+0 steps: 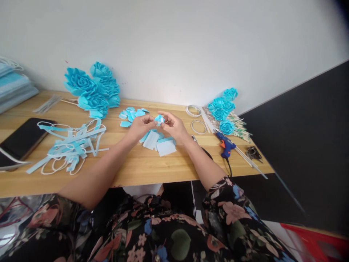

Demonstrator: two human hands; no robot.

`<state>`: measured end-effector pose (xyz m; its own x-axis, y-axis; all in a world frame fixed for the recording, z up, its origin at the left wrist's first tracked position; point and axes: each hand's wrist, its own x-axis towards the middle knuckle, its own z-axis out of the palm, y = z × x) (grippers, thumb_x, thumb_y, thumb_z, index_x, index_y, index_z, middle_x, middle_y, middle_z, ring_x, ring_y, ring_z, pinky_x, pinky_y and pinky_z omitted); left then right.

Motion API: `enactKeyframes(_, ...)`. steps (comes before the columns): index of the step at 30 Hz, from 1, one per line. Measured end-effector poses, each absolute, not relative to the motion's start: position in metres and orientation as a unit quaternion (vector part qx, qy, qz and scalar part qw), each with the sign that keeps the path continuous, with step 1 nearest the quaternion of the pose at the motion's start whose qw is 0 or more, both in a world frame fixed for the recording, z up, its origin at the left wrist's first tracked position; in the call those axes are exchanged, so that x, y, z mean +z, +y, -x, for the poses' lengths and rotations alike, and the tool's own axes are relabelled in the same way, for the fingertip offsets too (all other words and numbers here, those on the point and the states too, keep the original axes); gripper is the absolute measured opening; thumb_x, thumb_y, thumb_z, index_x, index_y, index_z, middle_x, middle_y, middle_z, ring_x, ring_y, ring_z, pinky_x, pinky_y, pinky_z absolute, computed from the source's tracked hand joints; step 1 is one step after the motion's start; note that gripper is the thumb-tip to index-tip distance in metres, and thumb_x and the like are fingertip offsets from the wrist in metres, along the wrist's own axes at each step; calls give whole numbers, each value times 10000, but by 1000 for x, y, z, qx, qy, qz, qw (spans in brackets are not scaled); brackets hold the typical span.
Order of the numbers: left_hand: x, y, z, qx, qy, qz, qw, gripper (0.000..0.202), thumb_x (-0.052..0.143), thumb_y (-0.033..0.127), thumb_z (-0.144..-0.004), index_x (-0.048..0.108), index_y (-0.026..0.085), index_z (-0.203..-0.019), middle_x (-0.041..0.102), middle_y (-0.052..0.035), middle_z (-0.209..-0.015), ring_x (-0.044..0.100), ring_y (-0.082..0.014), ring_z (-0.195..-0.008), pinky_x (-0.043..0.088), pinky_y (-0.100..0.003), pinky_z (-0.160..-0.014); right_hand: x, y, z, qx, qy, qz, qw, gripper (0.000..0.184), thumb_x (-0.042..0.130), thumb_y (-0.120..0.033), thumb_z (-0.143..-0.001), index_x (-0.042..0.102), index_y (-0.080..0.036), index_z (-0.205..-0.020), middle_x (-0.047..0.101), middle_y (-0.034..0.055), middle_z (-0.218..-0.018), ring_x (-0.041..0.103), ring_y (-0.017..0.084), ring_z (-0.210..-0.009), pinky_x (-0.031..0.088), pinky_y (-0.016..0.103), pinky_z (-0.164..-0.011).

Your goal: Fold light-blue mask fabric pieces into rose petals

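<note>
Between my two hands is a small blue-and-white piece of face-mask fabric [159,119], raised a little above the table. My left hand [141,127] pinches its left side between thumb and fingers. On the other side, my right hand [173,126] grips the right edge, fingers curled over it. Just below the hands lie cut rectangles of mask fabric [166,147], some white side up. Behind my left hand is a loose pile of blue cut pieces [131,115].
Large blue fabric flowers [94,89] stand back left, smaller ones [222,105] back right. A blue glue gun [225,142], tape rolls [198,127] and sticks [248,157] lie right. Mask strips and ear loops [72,143], a phone [25,136] and stacked masks [16,89] are left.
</note>
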<state>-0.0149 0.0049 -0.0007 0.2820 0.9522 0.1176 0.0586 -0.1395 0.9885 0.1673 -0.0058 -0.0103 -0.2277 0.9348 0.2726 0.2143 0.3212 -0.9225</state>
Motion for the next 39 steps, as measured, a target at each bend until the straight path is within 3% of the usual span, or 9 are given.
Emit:
enactKeyframes(6,-2,6,18,443,425,-602,510,270,702,397,-663,555,171,-660,477,45,-588,385,-86,-540,294,-248,-532,-9,-4,-173,464,-653,384,460,452,617,-375,-850,596,-232,-1279,651,25,-981,605,152,-881,534,303,-817)
enactKeyframes(11,-4,5,17,420,424,-624,504,292,701,430,-660,598,157,-661,500,35,-585,384,-89,-551,288,-242,-530,-10,-3,-171,434,-635,416,486,476,720,-379,-775,632,-210,-1211,641,-4,-850,596,133,-783,512,270,-754)
enactKeyframes(19,-3,6,15,434,419,-605,521,304,743,437,-635,648,153,-691,573,22,-615,402,-86,-547,313,-237,-535,-9,-3,-172,421,-638,417,492,433,667,-345,-809,643,-211,-1220,605,-26,-781,580,121,-730,495,267,-732)
enactKeyframes(23,-2,10,20,447,430,-590,518,263,747,388,-630,640,150,-661,545,33,-567,399,-75,-518,310,-222,-513,-10,-2,-174,427,-614,423,512,421,606,-396,-858,637,-211,-1235,631,-11,-777,598,128,-728,519,277,-739)
enactKeyframes(31,10,37,56,607,484,-457,435,155,692,281,-687,603,154,-696,498,56,-506,393,-64,-447,324,-196,-448,-14,5,-179,386,-544,455,590,401,607,-436,-862,645,-207,-1189,640,-15,-740,570,101,-623,502,255,-648)
enactKeyframes(39,1,31,47,560,481,-503,450,188,668,306,-741,598,159,-647,489,45,-501,389,-67,-441,301,-201,-441,-10,4,-176,388,-519,467,601,343,618,-397,-848,665,-198,-1125,634,-24,-702,559,93,-595,492,247,-614)
